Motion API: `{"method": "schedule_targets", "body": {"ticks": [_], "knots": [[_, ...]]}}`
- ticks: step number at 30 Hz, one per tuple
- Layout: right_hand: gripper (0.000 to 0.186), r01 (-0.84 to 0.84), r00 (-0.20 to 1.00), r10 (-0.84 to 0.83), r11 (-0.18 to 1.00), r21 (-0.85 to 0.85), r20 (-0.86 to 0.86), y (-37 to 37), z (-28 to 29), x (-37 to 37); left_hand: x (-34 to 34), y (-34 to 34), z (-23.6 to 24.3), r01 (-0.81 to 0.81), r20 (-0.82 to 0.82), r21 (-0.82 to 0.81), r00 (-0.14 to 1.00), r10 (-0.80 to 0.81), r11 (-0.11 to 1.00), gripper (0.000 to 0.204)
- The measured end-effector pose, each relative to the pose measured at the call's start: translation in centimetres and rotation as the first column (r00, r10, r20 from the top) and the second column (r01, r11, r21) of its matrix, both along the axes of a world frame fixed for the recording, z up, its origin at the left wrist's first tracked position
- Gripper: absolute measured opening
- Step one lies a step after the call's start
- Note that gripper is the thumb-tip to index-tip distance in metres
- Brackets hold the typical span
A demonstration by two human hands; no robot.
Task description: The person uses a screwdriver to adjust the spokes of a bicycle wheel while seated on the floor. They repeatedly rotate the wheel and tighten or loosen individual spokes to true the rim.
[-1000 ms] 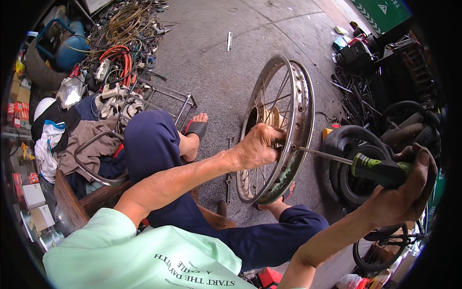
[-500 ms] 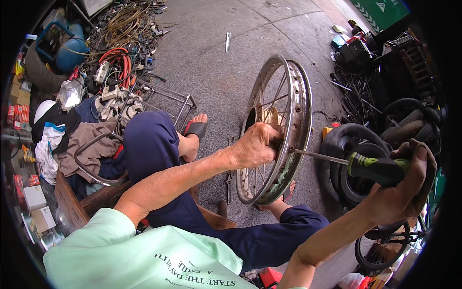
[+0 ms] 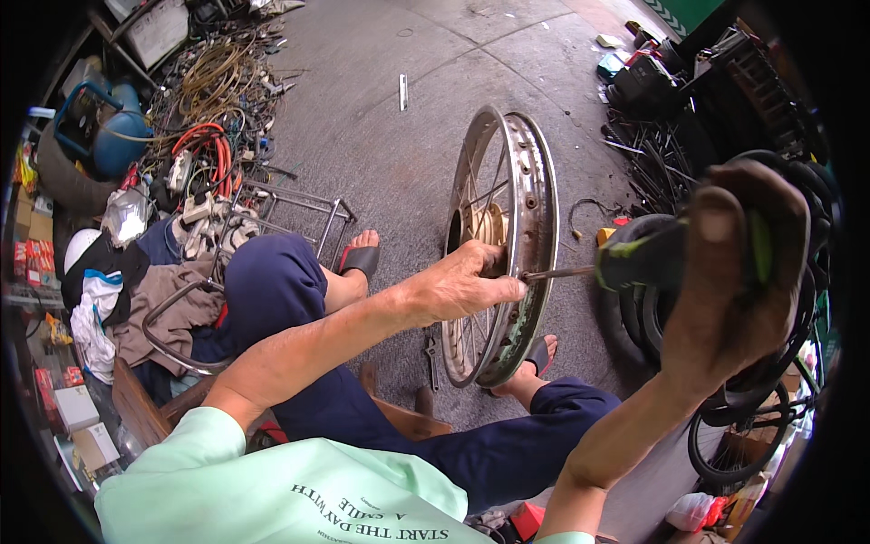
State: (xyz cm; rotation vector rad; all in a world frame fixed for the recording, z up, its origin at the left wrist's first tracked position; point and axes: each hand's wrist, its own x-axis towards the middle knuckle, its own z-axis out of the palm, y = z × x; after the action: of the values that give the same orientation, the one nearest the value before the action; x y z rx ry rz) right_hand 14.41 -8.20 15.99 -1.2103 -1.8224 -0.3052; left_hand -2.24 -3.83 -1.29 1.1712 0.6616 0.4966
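Observation:
A worn, spoked wheel rim (image 3: 533,213) without a tyre stands upright between my legs. My left hand (image 3: 458,288) is closed at its inner side among the spokes, its thumb against the rim's near edge and its fingertips partly hidden. My right hand (image 3: 729,299), raised to the right and a little blurred, holds a screwdriver (image 3: 634,258) by its black and green handle. The metal shaft points left, its tip at one of the holes in the rim's outer face. A pale hub (image 3: 489,225) shows beyond my left hand.
A wrench (image 3: 432,361) lies on the floor beside the wheel. Black tyres (image 3: 634,313) are piled at right, below a heap of dark metal parts (image 3: 648,154). Tangled cables (image 3: 222,77), a blue tank (image 3: 122,136) and a metal frame (image 3: 313,204) are at left.
My right hand has come up, turned, and wrapped further over the screwdriver's handle. My left thumb now stretches along the rim's edge. The whole view has shifted slightly.

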Motion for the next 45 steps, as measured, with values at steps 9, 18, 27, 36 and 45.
{"method": "schedule_targets", "body": {"ticks": [9,18,27,36,45], "knots": [[0.037,-0.585,0.391,0.353,0.809,0.066,-0.850,4.5,-1.3,-1.1,0.4,2.2,4.8,0.135,-0.396,-0.144,0.900,-0.182,0.980,0.080],[0.034,-0.128,0.981,0.125,0.992,-0.007,-0.145,3.5,0.1,-1.2,0.8,4.1,1.2,0.016,-0.121,-0.065,0.992,-0.024,0.998,0.039],[0.017,0.114,0.994,-0.112,0.983,-0.145,0.021,1.7,2.2,-1.4,0.9,6.0,-0.2,-0.005,-0.136,-0.094,0.991,-0.008,0.996,0.047],[0.018,-0.124,0.924,0.143,0.989,0.076,-0.354,4.6,0.0,-2.2,2.4,5.3,0.0,-0.185,-0.083,-0.072,0.980,0.179,0.980,0.047],[0.025,-0.132,0.521,0.349,0.935,0.330,-0.779,5.1,-1.3,-6.0,7.2,6.7,-5.0,-0.369,0.054,-0.106,0.925,0.376,0.923,0.069]]}}
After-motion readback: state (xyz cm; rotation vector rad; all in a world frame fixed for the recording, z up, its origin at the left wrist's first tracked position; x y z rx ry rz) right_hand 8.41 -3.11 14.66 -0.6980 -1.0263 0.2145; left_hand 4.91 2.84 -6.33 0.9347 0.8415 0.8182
